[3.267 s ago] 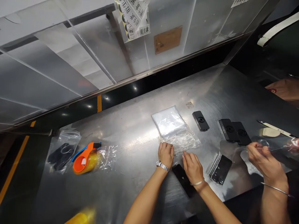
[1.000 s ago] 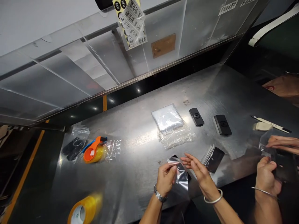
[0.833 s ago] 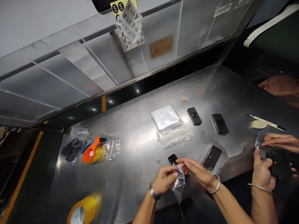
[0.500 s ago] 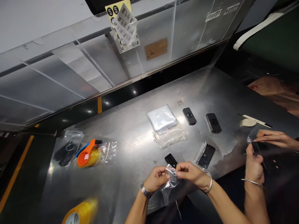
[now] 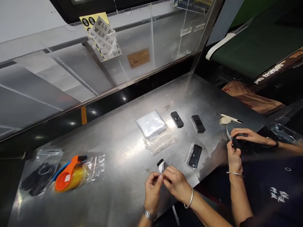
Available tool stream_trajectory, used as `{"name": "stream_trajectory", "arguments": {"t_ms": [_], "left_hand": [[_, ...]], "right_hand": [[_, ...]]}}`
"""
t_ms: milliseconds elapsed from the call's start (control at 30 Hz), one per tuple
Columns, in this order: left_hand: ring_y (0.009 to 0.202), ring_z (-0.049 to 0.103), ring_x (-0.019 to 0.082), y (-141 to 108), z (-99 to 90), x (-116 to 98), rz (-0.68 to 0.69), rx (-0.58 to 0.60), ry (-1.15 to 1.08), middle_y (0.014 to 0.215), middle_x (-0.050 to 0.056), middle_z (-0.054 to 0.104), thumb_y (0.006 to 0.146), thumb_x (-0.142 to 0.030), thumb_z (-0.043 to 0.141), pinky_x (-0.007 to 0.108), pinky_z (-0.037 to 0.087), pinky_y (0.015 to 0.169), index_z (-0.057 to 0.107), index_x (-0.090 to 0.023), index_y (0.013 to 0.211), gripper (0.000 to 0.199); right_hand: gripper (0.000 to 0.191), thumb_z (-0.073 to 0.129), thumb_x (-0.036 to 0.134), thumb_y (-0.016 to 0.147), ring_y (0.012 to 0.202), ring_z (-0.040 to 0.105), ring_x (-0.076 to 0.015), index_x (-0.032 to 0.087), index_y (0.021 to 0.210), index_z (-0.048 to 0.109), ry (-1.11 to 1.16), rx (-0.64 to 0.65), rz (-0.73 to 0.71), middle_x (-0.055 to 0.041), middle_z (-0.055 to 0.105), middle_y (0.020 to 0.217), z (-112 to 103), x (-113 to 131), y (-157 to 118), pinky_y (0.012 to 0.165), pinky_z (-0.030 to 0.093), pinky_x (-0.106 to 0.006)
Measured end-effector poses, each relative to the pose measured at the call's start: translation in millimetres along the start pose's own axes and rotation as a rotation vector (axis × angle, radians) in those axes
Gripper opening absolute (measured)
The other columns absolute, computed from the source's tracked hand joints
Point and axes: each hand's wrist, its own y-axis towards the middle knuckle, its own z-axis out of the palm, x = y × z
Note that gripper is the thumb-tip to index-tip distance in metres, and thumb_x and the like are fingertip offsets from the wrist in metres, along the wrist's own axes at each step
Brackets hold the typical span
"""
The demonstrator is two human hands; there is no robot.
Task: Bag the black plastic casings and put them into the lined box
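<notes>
My left hand (image 5: 152,189), with a metal watch on its wrist, pinches the edge of a small clear plastic bag (image 5: 163,167). My right hand (image 5: 177,183), wearing a white bangle, has its fingers closed at the other side of the same bag. A small black device (image 5: 160,162) shows at the bag's far end, partly behind the plastic; my fingers hide the rest. To the right lies a black device in a clear bag (image 5: 195,155). Beyond it two black devices with round discs, one on the left (image 5: 177,119) and one on the right (image 5: 198,123), rest on the metal table (image 5: 123,132).
A stack of clear bags (image 5: 151,124) lies mid-table. At left are an orange tape dispenser (image 5: 68,176) and a bag of black items (image 5: 40,178). A co-worker's hands (image 5: 246,137) handle a dark item at right, near a pen (image 5: 229,118). A clear partition (image 5: 139,34) stands behind.
The view has shifted right. My hands have closed in on the bag, and the black device now sits partly behind its plastic. The co-worker's hands still hold a bagged item.
</notes>
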Motion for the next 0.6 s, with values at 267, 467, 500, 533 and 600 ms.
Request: {"name": "stream_trajectory", "arguments": {"t_ms": [267,467,500,533,600], "left_hand": [[0.057,0.049,0.011,4,3.8,14,0.012,-0.214,0.076,0.060,0.000,0.053,0.075,-0.032,0.056,0.023,0.041,0.054,0.055,-0.015,0.070,0.017],[0.083,0.052,0.018,5,3.8,19,0.496,-0.357,0.671,0.091,0.008,0.054,0.078,-0.016,0.051,0.031,0.045,0.071,0.060,-0.020,0.098,0.022],[0.082,0.051,0.018,7,1.9,21,0.541,-0.342,0.736,0.089,0.008,0.053,0.079,-0.014,0.049,0.031,0.044,0.071,0.061,-0.020,0.095,0.021],[0.080,0.051,0.017,9,-1.0,24,0.563,-0.337,0.784,0.086,0.007,0.053,0.080,-0.013,0.047,0.031,0.044,0.070,0.062,-0.020,0.092,0.021],[0.077,0.052,0.016,15,-9.9,31,0.562,-0.374,0.839,0.081,0.006,0.053,0.081,-0.011,0.045,0.029,0.045,0.069,0.062,-0.019,0.090,0.021]], "right_hand": [[0.017,0.039,0.030,0.087,0.056,0.049,-0.0109,0.020,0.076,0.046,0.019,-0.085,0.068,0.0028,0.049,0.064,11,-26,2,0.051,0.042,-0.020],[0.018,0.042,0.028,0.086,0.073,0.052,-0.0180,0.021,0.073,0.052,-0.155,-0.111,-0.028,-0.0024,0.054,0.073,20,-19,5,0.066,0.043,-0.029],[0.018,0.042,0.028,0.086,0.075,0.052,-0.0189,0.021,0.073,0.053,-0.182,-0.110,-0.047,-0.0028,0.054,0.074,22,-20,6,0.067,0.043,-0.031],[0.019,0.041,0.028,0.086,0.075,0.051,-0.0193,0.022,0.074,0.054,-0.204,-0.109,-0.063,-0.0030,0.054,0.074,23,-22,6,0.068,0.043,-0.032],[0.018,0.040,0.029,0.087,0.077,0.052,-0.0194,0.022,0.081,0.056,-0.235,-0.118,-0.082,-0.0038,0.055,0.077,26,-30,6,0.070,0.043,-0.032]]}}
